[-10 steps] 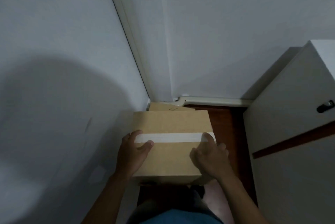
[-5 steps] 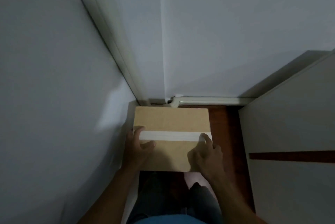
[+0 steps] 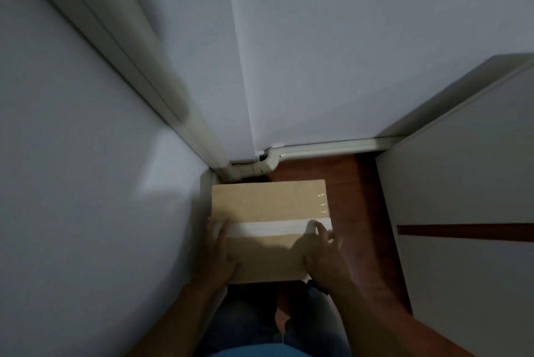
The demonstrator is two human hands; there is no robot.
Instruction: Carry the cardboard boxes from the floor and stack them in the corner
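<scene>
One cardboard box (image 3: 268,206), two hands, one strip of white tape (image 3: 265,228), one white cabinet (image 3: 468,183)

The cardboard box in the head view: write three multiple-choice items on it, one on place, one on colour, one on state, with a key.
1. Where is the cardboard box?
A. in the corner by the left wall
B. on top of the cabinet
C. in the middle of the floor

2. What colour is the tape strip across its top?
A. red
B. white
C. black

3. How is the box handled?
A. untouched
B. one hand only
C. both hands on it

Key: 1 A, it sits against the left wall near the pipe. 2 B, the strip is white. 3 C, left hand and right hand both rest on it.
</scene>
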